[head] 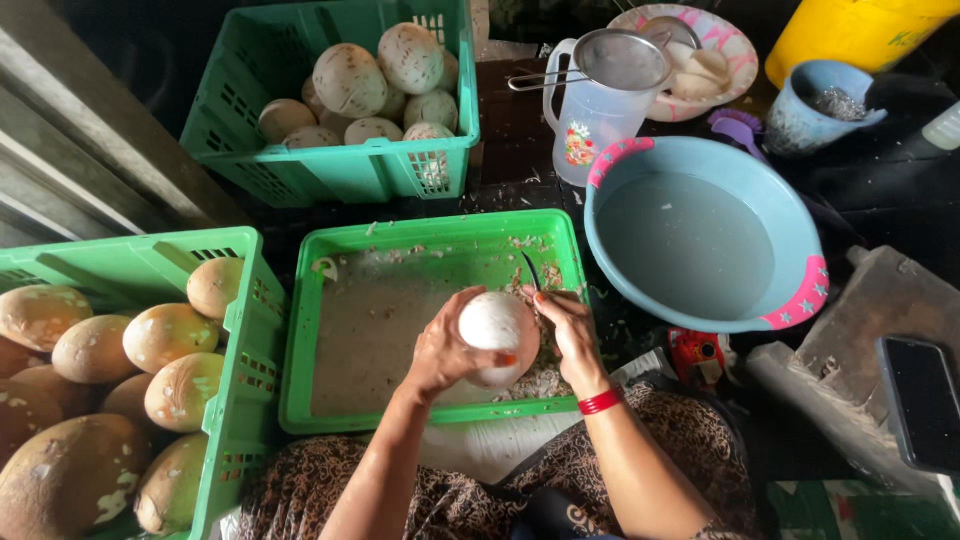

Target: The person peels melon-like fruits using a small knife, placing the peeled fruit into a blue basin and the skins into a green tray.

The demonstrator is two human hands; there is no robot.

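My left hand (440, 352) grips a round white peeled coconut (496, 326) over a shallow green tray (300, 330). My right hand (572, 335) is closed around a small knife (530, 270), whose dark blade sticks up beside the coconut; a red band sits on that wrist. White shavings lie scattered in the tray under my hands.
A green crate (240, 330) of brown unpeeled coconuts stands at my left. Another green crate (330, 170) of pale peeled ones sits behind the tray. A blue basin (800, 250) of water is at right, with a jug and strainer (620, 60), a plate, a cup and a phone (920, 400).
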